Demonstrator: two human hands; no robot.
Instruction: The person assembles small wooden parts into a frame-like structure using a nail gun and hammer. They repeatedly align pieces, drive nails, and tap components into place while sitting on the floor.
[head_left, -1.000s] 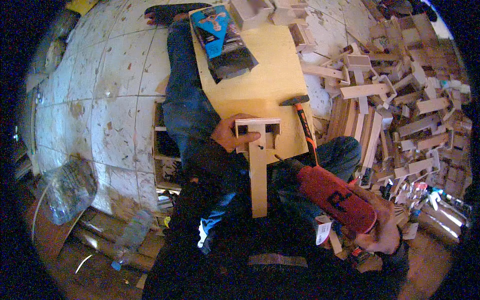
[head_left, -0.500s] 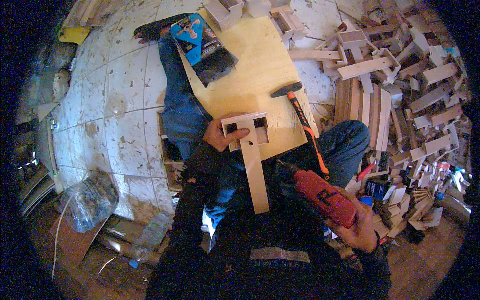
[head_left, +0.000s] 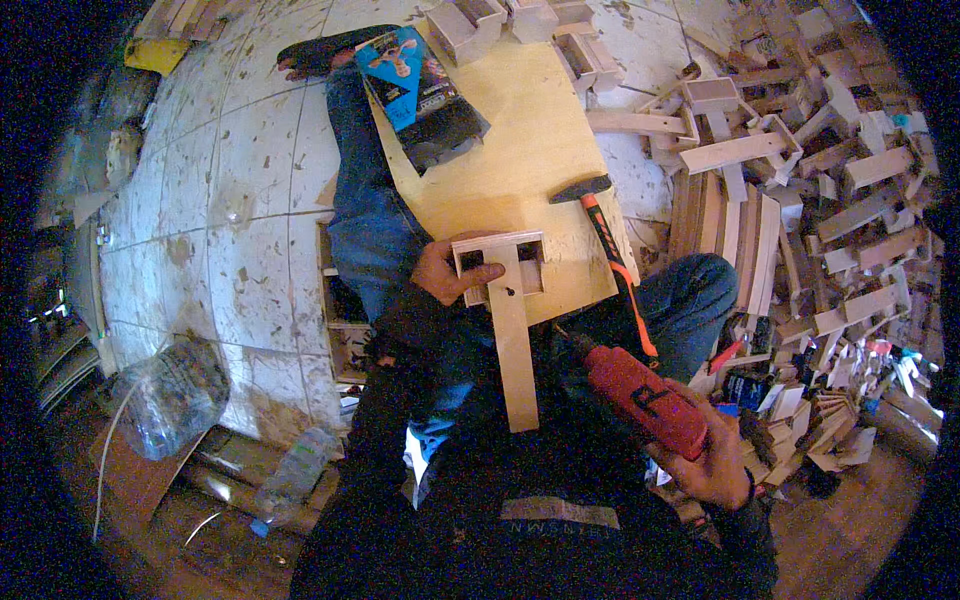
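My left hand [head_left: 448,273] grips a small open wooden box frame [head_left: 530,240], its thumb pressed on the long flat wooden slat [head_left: 515,365] that lies across it. The slat points toward my body, with a small dark spot or hole near the box. In my right hand [head_left: 722,462] is a red power drill [head_left: 645,400]. Its thin tip points up and left, to the right of the slat and apart from it. Beneath the box lies a pale plywood board [head_left: 510,130] over my legs. A hammer [head_left: 605,235] with an orange and black handle rests at the board's right edge.
A torn blue and black packet [head_left: 415,90] lies on the board's far left. Several wooden boxes [head_left: 465,30] stand at its far edge. A large heap of slatted wooden pieces [head_left: 850,200] covers the right side. Clear plastic wrap [head_left: 175,400] is at the left.
The view has shifted slightly, so the board and hammer appear a little farther right and lower. Both hands keep their holds; the drill is a touch nearer the slat.
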